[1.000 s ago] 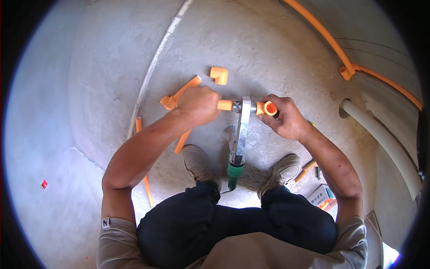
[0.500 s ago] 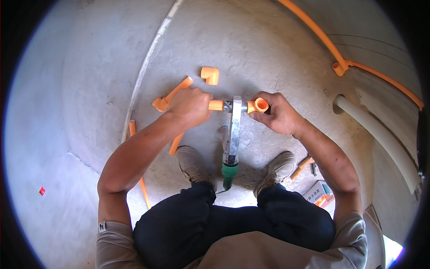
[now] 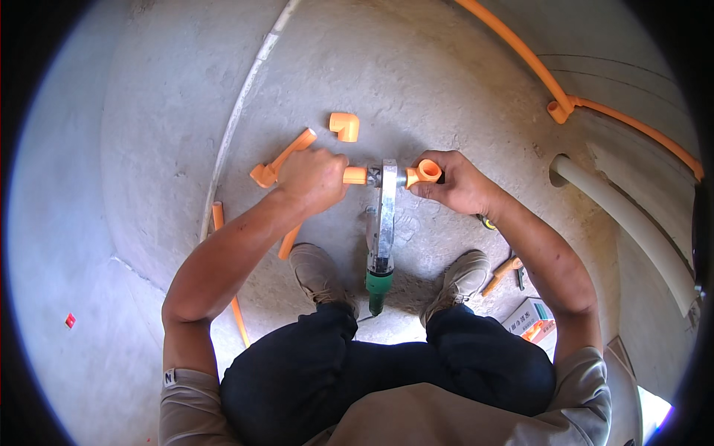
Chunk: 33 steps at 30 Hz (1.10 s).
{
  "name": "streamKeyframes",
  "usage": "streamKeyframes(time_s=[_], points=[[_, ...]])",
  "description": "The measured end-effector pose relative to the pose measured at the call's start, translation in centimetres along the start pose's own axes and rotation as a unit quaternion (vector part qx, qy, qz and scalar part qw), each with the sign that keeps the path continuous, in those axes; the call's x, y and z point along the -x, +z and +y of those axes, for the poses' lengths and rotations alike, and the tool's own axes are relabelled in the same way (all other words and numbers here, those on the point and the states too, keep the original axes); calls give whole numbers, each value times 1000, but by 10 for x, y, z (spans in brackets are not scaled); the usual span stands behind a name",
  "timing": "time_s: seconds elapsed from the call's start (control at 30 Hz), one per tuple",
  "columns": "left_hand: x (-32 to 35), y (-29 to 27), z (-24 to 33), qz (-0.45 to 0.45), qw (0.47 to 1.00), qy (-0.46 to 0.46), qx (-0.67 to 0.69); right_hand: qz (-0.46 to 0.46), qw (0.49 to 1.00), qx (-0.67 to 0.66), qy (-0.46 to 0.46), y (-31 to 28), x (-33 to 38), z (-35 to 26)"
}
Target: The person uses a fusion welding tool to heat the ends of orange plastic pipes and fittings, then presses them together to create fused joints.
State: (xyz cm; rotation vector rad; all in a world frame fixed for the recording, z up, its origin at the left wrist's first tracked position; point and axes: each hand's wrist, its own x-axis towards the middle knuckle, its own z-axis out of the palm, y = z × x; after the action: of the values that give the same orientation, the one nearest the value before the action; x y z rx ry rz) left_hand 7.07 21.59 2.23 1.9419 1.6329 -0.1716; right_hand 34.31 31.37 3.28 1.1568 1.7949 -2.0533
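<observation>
Between my hands stands a pipe fusion welder (image 3: 384, 223), its metal heating plate pointing away from me and its green handle toward my feet. My left hand (image 3: 312, 181) is closed around an orange pipe (image 3: 355, 175), whose end meets the heating die on the plate's left side. My right hand (image 3: 462, 182) grips an orange pipe fitting (image 3: 427, 172) with a round threaded-looking opening facing up, against the die on the right side. More orange pipe (image 3: 291, 241) shows below my left hand, and a pipe with an angled end (image 3: 292, 151) above it; whether they join the held pipe is hidden.
A loose orange elbow (image 3: 344, 126) lies on the concrete floor beyond my hands. A hammer-like wooden handle (image 3: 500, 277) and an open box (image 3: 531, 320) are by my right foot. Orange pipe (image 3: 520, 48) runs along the right wall, near a thick pale pipe (image 3: 632, 230).
The view has shifted slightly. Both hands keep their grip on the pipe and fitting at the welder. A small yellow and black object now shows beside my right wrist.
</observation>
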Motion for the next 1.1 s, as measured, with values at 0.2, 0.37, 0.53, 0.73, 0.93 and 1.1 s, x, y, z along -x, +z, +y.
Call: streamKeyframes(time_s=[0.2, 0.37, 0.53, 0.73, 0.93, 1.1], points=[[-2, -9, 7, -40, 999, -21, 2, -23, 999, 0, 49, -5, -3, -5], [-1, -5, 5, -41, 999, -23, -2, -15, 999, -5, 37, -1, -1, -4], [0, -1, 2, 12, 1000, 3, 4, -2, 1000, 0, 13, 3, 0, 1], [0, -2, 3, 0, 1000, -6, 1, 31, 998, 31, -45, 8, 5, 4], [-1, -4, 4, -11, 1000, -11, 2, 64, 988, 73, -116, 9, 8, 4], [-1, -6, 6, -21, 1000, -21, -1, 85, 981, 102, -142, 12, 10, 3]])
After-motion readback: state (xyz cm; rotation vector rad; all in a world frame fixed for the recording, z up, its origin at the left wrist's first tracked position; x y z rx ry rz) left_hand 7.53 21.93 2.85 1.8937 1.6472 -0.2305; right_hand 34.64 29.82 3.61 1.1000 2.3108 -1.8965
